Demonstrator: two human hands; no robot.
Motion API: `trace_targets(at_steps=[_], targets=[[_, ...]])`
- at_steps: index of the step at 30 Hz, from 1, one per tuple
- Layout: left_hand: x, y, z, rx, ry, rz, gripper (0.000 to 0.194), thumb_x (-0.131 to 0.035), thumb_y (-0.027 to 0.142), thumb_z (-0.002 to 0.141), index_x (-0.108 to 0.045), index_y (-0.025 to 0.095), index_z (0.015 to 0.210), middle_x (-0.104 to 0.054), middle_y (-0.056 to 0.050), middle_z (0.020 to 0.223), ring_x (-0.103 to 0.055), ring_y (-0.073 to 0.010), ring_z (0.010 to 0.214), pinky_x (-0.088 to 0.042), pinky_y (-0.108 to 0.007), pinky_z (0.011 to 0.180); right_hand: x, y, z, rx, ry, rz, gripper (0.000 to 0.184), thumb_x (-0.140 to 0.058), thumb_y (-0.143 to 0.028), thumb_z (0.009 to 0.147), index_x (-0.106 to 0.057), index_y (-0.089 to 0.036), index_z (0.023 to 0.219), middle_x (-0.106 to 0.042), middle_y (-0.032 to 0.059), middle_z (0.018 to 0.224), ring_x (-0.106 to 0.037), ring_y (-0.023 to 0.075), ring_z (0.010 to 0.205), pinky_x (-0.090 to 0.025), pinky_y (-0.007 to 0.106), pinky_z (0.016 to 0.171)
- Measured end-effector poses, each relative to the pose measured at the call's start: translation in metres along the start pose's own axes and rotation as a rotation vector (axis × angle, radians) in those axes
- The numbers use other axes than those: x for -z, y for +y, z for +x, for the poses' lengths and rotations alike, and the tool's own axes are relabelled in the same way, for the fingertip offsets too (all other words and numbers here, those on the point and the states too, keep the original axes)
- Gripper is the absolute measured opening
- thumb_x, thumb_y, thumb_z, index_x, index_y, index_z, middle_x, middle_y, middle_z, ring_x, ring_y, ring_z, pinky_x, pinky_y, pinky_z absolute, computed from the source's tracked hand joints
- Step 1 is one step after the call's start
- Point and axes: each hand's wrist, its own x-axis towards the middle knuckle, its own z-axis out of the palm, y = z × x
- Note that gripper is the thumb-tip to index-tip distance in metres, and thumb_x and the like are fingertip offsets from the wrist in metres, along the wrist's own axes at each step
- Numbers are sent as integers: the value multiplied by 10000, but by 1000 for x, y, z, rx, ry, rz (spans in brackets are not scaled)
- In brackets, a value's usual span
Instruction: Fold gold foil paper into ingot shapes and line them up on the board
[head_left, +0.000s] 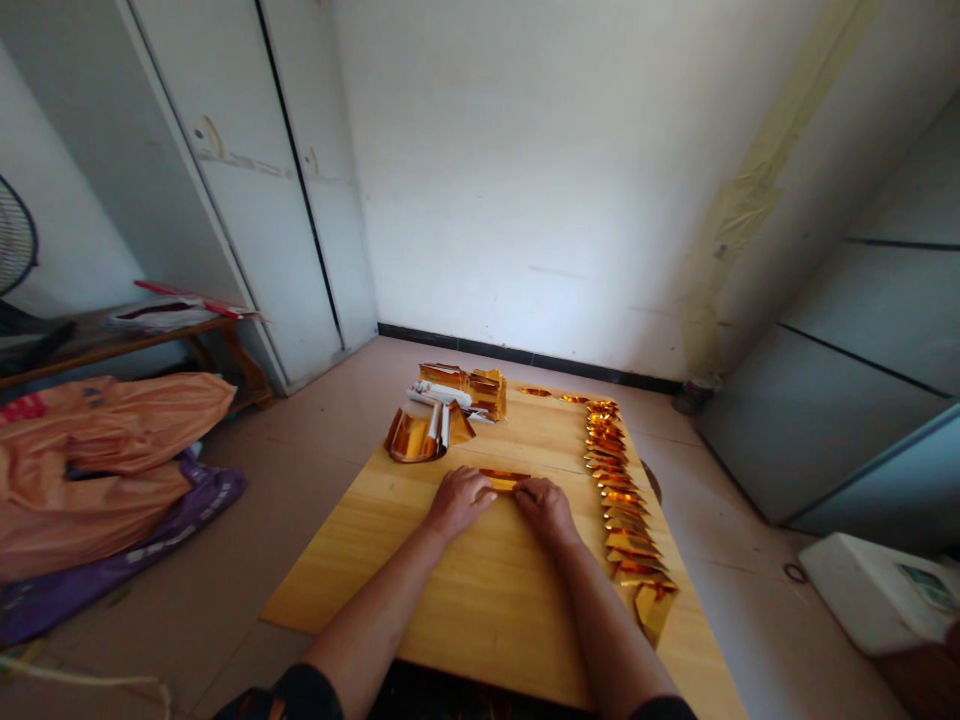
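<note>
Both my hands rest on a low wooden table (480,590), pressed together over a small piece of gold foil paper (504,478). My left hand (459,500) has its fingers curled down onto the paper's left end. My right hand (546,505) does the same on the right end. Only a strip of the foil shows between and above the fingers. A row of several folded gold pieces (619,495) runs along the table's right edge.
A curled stack of gold foil sheets (424,432) and more folded gold pieces (480,388) lie at the table's far end. Orange and purple bags (105,450) lie on the floor at left; a white box (877,590) sits at right. White cabinets (247,180) stand behind.
</note>
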Motion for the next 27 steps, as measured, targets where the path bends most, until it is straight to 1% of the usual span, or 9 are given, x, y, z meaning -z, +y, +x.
trace_targets(at_steps=[4, 7, 10, 13, 18, 22, 27], targets=[[-4, -1, 4, 83, -4, -73, 172, -509, 185, 857, -680, 190, 860, -696, -34, 870, -597, -167, 865, -424, -273, 787, -2, 1, 7, -62, 4, 31, 243, -459, -226, 885, -698, -223, 928, -706, 12, 928, -617, 139, 864, -399, 188, 755], [-8, -1, 10, 160, 13, -88, 200, -489, 169, 858, -679, 190, 916, -705, -35, 926, -604, -163, 905, -431, -268, 822, -6, 0, 12, -121, 48, -50, 225, -480, -252, 885, -693, -208, 942, -695, 28, 957, -617, 136, 873, -385, 185, 729], [-11, 0, 15, 222, 21, -36, 218, -473, 158, 863, -661, 192, 968, -702, -35, 975, -604, -161, 937, -431, -264, 842, -8, -3, 15, -181, 64, -165, 232, -472, -298, 899, -681, -216, 959, -680, 34, 986, -619, 133, 846, -366, 198, 684], [-14, 3, 17, 230, -8, 63, 230, -448, 167, 879, -642, 197, 1001, -697, -42, 980, -600, -174, 941, -430, -277, 836, -9, -6, 17, -206, 58, -252, 231, -459, -321, 911, -665, -230, 964, -672, 27, 985, -619, 121, 807, -348, 205, 658], [-13, 8, 16, 228, -41, 173, 258, -445, 183, 887, -605, 207, 1087, -687, -57, 1009, -591, -189, 958, -421, -297, 844, -11, -8, 18, -204, 51, -333, 223, -472, -349, 912, -651, -223, 958, -672, 26, 949, -621, 120, 795, -335, 210, 651], [-11, 9, 17, 231, -63, 202, 273, -452, 192, 886, -591, 210, 1120, -683, -62, 1009, -591, -196, 958, -422, -304, 830, -13, -7, 18, -206, 60, -368, 210, -475, -341, 914, -641, -219, 955, -667, 28, 933, -620, 121, 794, -333, 215, 650], [-9, 13, 18, 247, -83, 223, 265, -435, 193, 897, -600, 216, 1102, -685, -67, 970, -600, -188, 931, -421, -304, 818, -16, -8, 19, -201, 80, -378, 178, -488, -310, 908, -632, -211, 940, -658, 28, 920, -610, 119, 802, -326, 216, 675]])
